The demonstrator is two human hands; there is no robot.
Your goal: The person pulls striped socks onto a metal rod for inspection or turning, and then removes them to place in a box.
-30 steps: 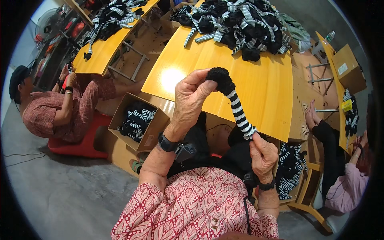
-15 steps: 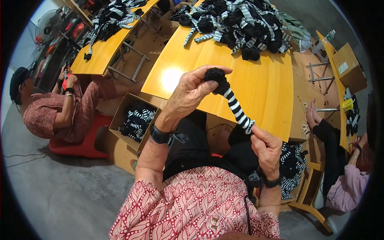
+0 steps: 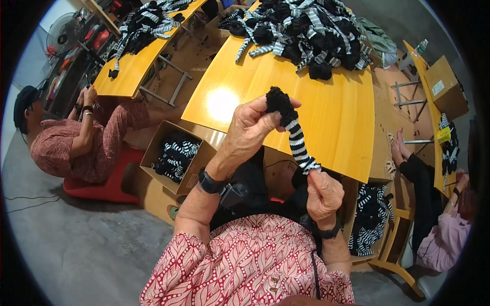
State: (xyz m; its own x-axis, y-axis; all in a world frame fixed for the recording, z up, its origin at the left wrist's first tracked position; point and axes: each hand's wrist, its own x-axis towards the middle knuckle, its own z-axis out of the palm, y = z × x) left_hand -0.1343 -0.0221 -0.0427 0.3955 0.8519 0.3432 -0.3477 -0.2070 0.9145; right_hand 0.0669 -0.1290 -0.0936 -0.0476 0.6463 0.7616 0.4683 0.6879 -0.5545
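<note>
A small knitted piece, sock-like, with black and white stripes and a fuzzy black end, is stretched between my hands above the near edge of the table. My left hand pinches the black end between thumb and fingers. At the lower striped cuff, the fingertips of my right hand are closed on the edge. The piece slants down from left to right, and its inside is hidden.
A large heap of striped knitted pieces covers the far part of the yellow table. Cardboard boxes of similar pieces stand below, one box at left, another at right. A seated person works at the left; another sits at the right.
My right hand has moved left and slightly down with the cuff, so the knitted piece hangs steeper. My left hand has shifted slightly right. The person at left has moved their hands.
</note>
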